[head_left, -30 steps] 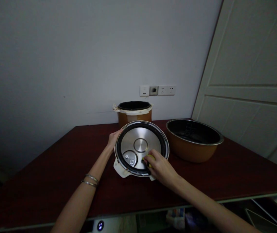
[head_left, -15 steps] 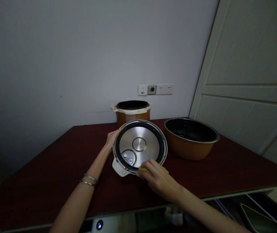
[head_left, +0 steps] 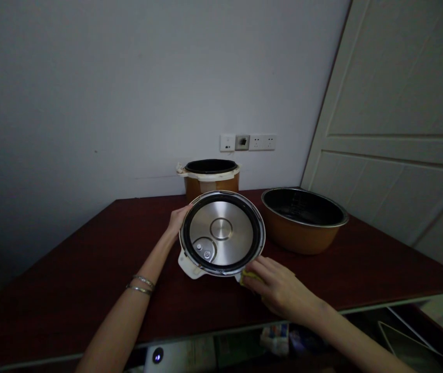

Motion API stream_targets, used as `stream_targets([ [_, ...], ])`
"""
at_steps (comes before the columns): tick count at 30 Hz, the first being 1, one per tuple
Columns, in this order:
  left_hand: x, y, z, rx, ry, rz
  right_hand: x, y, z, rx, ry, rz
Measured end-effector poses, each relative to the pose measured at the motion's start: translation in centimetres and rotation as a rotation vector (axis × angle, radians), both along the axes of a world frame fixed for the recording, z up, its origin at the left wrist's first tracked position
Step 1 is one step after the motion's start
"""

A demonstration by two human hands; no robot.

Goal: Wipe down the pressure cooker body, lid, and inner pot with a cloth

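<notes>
A round cooker lid [head_left: 221, 230] with a steel inner face and a black sealing ring is tilted up toward me over the table. My left hand [head_left: 176, 220] holds its left edge, the fingers partly hidden behind it. At the lid's lower right rim, my right hand [head_left: 273, 282] is closed on a yellow cloth [head_left: 250, 277], mostly covered by the fingers. Behind the lid stands the cooker body [head_left: 211, 181], with a white collar and black inside. A wide inner pot [head_left: 306, 235], golden outside and dark inside, sits to the right.
The dark red table [head_left: 100, 269] reaches back to a grey wall with sockets [head_left: 262, 142]. A white panelled door [head_left: 392, 114] rises at the right. Below the table's front edge lie a white device [head_left: 182, 357] and other items.
My right hand has moved right along the lid's lower rim with the yellow cloth. The left hand keeps its hold, and the lid looks almost unmoved.
</notes>
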State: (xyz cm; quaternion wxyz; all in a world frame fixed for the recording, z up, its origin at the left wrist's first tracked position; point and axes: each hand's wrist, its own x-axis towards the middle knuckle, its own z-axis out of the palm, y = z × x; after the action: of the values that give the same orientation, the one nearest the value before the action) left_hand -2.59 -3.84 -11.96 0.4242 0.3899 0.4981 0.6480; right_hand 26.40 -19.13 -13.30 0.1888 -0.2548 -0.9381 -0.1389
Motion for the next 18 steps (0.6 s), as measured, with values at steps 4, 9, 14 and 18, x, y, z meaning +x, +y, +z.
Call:
stream_targets([
  [4,-0.1,0.1,0.0,-0.001,0.043,-0.008,-0.5,0.3,-0.7,-0.005,-0.061,-0.07],
  [9,-0.1,0.2,0.1,0.01,0.066,-0.008,1.3,1.0,-0.6,-0.045,-0.059,-0.178],
  [14,-0.1,0.4,-0.1,0.016,0.047,0.003,-0.7,0.5,-1.0,-0.049,-0.118,-0.127],
  [18,-0.2,0.5,-0.4,0.043,0.025,-0.03,-2.6,0.3,-1.5,-0.064,-0.128,-0.101],
])
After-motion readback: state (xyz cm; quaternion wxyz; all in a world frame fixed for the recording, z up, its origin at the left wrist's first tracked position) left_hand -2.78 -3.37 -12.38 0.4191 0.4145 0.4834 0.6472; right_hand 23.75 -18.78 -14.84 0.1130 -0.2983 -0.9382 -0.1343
